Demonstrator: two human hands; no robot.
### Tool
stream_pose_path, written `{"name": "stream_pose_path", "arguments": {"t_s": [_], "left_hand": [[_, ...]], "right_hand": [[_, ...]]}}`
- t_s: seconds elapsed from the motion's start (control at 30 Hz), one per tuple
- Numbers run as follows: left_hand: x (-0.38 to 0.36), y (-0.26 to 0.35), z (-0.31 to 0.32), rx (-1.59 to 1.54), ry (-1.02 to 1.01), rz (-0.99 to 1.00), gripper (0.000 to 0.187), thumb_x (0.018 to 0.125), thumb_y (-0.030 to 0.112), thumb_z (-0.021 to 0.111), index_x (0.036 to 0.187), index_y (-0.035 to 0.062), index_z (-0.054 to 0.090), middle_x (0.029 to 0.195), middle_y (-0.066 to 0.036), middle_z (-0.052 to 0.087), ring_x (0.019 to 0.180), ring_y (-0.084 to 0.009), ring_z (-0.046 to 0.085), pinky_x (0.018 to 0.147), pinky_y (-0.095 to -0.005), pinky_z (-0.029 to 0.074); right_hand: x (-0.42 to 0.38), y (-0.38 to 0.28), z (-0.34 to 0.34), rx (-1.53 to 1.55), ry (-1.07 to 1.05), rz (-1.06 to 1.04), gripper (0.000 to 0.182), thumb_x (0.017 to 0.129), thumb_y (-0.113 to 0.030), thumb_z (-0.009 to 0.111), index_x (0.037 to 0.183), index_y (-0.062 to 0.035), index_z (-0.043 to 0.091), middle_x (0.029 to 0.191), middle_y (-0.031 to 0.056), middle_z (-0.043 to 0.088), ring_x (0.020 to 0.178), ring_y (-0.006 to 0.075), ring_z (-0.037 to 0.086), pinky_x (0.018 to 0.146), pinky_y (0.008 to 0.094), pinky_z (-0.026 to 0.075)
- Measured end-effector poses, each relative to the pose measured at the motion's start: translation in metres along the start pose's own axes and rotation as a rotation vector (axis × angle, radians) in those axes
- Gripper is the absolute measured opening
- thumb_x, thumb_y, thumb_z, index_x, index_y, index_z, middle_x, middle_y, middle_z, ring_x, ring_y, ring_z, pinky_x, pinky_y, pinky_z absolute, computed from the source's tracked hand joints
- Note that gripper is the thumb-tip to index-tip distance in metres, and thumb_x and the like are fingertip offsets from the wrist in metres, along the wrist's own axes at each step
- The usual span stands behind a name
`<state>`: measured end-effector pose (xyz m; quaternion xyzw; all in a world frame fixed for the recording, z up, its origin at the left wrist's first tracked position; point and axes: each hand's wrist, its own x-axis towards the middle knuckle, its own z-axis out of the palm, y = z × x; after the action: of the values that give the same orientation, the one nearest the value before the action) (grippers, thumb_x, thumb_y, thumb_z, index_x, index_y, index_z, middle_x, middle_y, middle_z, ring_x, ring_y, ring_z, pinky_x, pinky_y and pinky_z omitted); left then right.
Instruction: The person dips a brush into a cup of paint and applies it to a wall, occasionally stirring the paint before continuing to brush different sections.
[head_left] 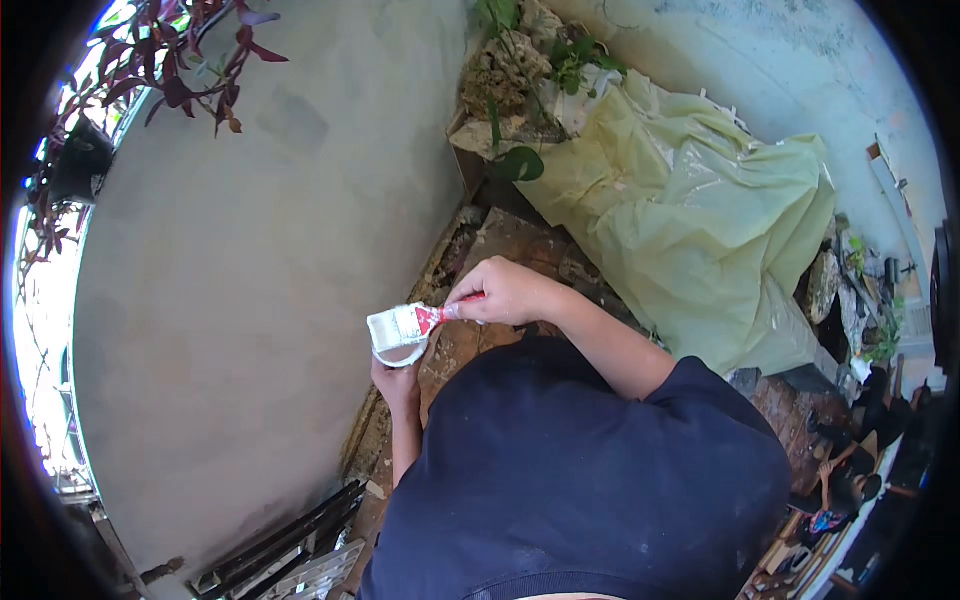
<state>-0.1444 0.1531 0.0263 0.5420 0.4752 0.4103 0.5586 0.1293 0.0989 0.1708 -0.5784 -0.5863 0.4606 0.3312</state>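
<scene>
A paintbrush [405,327] with a red handle and white, paint-loaded bristles is gripped by my right hand [500,291], its fingers closed round the handle. The bristles lie over the mouth of a small white cup [402,357]. My left hand [394,376] holds that cup from the far side below the brush; most of its fingers are hidden by the cup. White smears show on the brush's red part and on my right fingers.
A large grey wall [240,290] rises at the left. Pale green sheeting [700,210] covers a heap at the upper right, beside rubble and plants [500,85]. Dark slats [280,540] lean at the lower left. Another person [850,478] is at the far right.
</scene>
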Motion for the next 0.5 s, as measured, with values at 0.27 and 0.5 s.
{"name": "stream_pose_path", "arguments": {"t_s": [0.27,0.5], "left_hand": [[0.01,0.002,0.012,-0.02,-0.044,-0.09,0.076,0.073,0.002,0.088,0.139,-0.0016,0.051,0.132,-0.013,0.064,0.118,-0.0221,0.064,0.103,-0.0368,0.05],[0.047,0.03,0.046,-0.108,-0.065,0.042,0.074,0.071,0.005,0.09,0.136,-0.001,0.054,0.127,-0.011,0.067,0.115,-0.0222,0.066,0.102,-0.0367,0.051]], "right_hand": [[0.002,0.009,-0.014,-0.013,0.02,0.011,0.03,0.092,-0.028,0.073,0.107,-0.0028,0.077,0.081,0.012,0.074,0.068,0.0157,0.062,0.066,0.0303,0.05],[0.001,0.006,-0.036,0.069,0.076,0.063,0.026,0.094,-0.024,0.071,0.109,-0.003,0.077,0.08,0.0093,0.074,0.068,0.0108,0.061,0.066,0.029,0.05]]}}
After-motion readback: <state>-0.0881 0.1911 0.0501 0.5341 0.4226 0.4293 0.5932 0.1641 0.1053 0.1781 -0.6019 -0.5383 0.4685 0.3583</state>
